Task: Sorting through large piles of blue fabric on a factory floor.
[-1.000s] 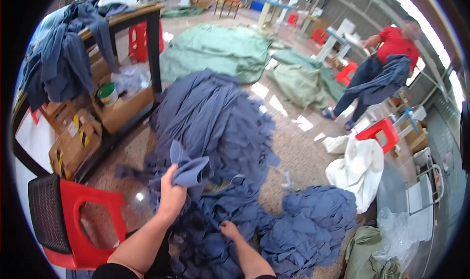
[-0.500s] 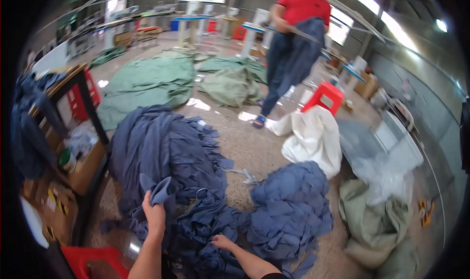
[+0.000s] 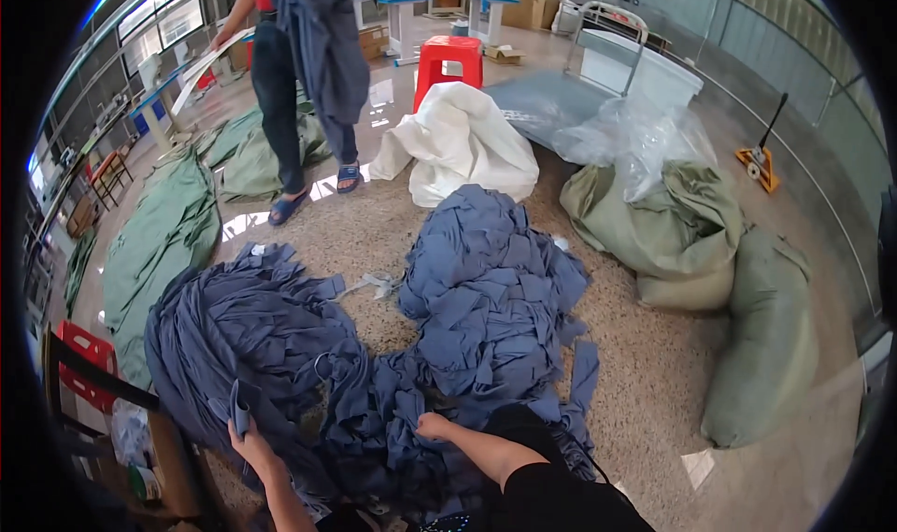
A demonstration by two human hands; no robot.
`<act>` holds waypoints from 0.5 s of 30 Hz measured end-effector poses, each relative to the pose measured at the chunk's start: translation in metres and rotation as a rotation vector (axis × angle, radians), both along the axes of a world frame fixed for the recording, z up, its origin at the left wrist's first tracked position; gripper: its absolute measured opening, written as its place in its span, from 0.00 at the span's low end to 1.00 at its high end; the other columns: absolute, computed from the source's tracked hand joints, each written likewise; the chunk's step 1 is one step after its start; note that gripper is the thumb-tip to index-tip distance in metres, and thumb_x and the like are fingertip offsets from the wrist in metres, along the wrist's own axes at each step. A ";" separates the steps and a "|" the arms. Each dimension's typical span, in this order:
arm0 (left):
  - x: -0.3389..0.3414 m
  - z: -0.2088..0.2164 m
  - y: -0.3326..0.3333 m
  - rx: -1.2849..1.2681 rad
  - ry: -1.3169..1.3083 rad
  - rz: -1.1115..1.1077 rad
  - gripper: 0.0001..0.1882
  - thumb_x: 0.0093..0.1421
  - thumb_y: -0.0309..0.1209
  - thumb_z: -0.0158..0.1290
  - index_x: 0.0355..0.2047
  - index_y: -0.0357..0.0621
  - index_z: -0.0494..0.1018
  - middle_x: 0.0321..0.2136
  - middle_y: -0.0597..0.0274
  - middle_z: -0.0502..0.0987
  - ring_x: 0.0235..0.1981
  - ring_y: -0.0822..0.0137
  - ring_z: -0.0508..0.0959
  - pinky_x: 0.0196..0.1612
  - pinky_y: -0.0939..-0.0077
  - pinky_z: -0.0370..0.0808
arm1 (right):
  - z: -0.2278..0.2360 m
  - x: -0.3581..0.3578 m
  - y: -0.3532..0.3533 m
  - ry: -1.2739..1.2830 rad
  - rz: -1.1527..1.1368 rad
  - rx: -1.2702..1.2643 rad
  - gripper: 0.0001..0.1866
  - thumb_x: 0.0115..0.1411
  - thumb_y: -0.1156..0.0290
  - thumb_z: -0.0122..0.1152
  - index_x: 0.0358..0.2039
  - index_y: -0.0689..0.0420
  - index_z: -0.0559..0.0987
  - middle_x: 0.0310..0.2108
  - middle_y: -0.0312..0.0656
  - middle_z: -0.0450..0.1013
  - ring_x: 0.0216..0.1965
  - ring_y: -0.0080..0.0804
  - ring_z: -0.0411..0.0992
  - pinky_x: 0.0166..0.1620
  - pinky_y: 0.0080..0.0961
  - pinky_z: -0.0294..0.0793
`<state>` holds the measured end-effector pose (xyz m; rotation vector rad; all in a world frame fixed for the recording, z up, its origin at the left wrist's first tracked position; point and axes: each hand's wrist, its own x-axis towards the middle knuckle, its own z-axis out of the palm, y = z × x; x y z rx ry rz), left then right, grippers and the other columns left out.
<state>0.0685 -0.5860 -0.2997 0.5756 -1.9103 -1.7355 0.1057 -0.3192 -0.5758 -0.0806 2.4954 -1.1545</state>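
Observation:
My left hand (image 3: 250, 446) is closed round a folded piece of blue cloth (image 3: 240, 411), held up over the near edge of the left pile. My right hand (image 3: 433, 426) has its fingers curled closed at the blue cloth in the middle (image 3: 397, 397); a strip seems pinched there, though the fingertips are partly hidden. To the left lies a big heap of long, draped blue fabric (image 3: 252, 317). Right of centre rises a mound of overlapping blue cloth pieces (image 3: 486, 289), joined to the heap by crumpled fabric in front of me.
Beyond the piles a person (image 3: 313, 74) carries blue cloth. A white sack (image 3: 467, 149) lies by a red stool (image 3: 448, 62). Green sacks (image 3: 761, 345) stand right, near clear plastic (image 3: 645, 140) and a cart handle (image 3: 612, 18). Green cloth (image 3: 163, 242) covers the floor at left.
My view has swung right, bringing the mound and green sacks nearer the middle. The person now appears left of centre. Both hands keep their closed grip, the left still with its folded cloth.

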 end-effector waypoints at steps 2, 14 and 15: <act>-0.004 -0.003 0.004 -0.029 -0.019 0.005 0.12 0.53 0.29 0.48 0.37 0.36 0.68 0.31 0.66 0.70 0.32 0.73 0.67 0.38 0.80 0.62 | 0.021 0.007 0.003 -0.496 -0.089 -0.012 0.09 0.45 0.66 0.53 0.25 0.59 0.73 0.12 0.41 0.67 0.11 0.30 0.65 0.15 0.28 0.63; 0.002 0.004 -0.009 0.019 -0.004 0.154 0.14 0.53 0.26 0.46 0.40 0.34 0.66 0.34 0.62 0.69 0.34 0.70 0.66 0.41 0.77 0.62 | 0.007 -0.004 -0.004 -0.494 0.006 -0.059 0.10 0.46 0.68 0.49 0.15 0.60 0.72 0.10 0.41 0.65 0.09 0.30 0.63 0.13 0.26 0.61; 0.005 0.004 -0.009 -0.023 0.012 0.098 0.12 0.52 0.24 0.46 0.37 0.34 0.67 0.32 0.64 0.70 0.32 0.71 0.67 0.39 0.78 0.63 | -0.002 0.002 -0.001 -0.480 0.038 -0.116 0.11 0.46 0.67 0.48 0.13 0.59 0.71 0.09 0.40 0.64 0.08 0.29 0.62 0.13 0.26 0.60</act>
